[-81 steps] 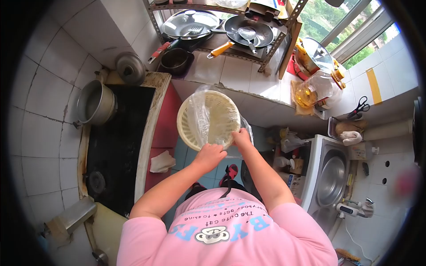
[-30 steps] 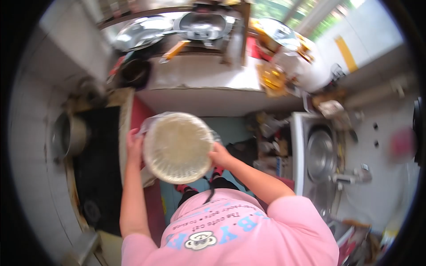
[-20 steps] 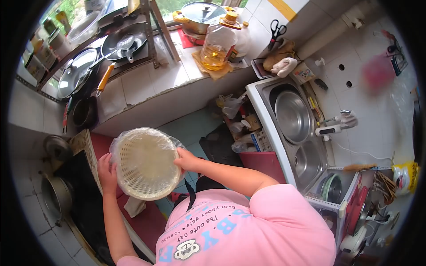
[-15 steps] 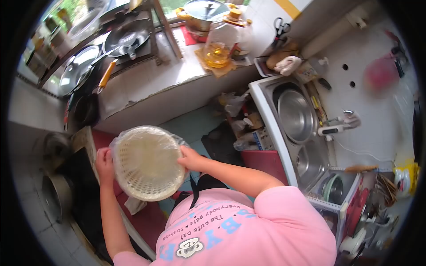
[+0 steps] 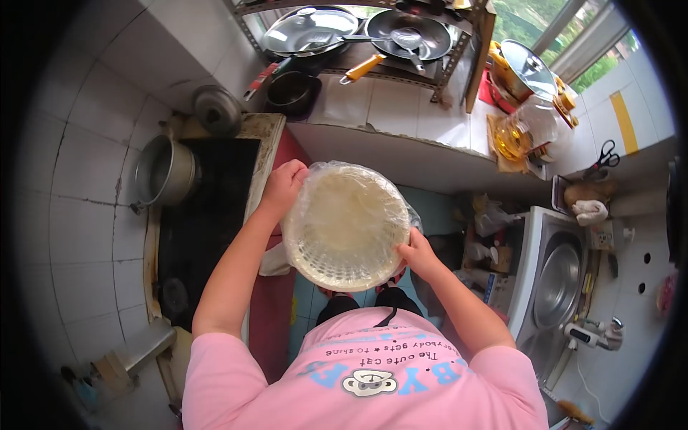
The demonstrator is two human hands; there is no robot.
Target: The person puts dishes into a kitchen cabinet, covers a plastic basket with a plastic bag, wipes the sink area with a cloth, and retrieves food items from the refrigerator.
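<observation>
Daylight from the far-right window [image 5: 529, 27] glares on the white counter [image 5: 455, 135] and glints off the plastic film [image 5: 349, 208]; the near left is dimmer. Fisheye curving bends the edges into black, with a pink shape [image 5: 667, 297] blurred at right

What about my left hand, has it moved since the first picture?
Yes. Your left hand has moved leftward, nearer the stove, from the near rim of the basket to its far-left side.

The basket [image 5: 335, 271] is cream, the shirt [image 5: 365, 412] pink with blue lettering [image 5: 434, 372].
</observation>
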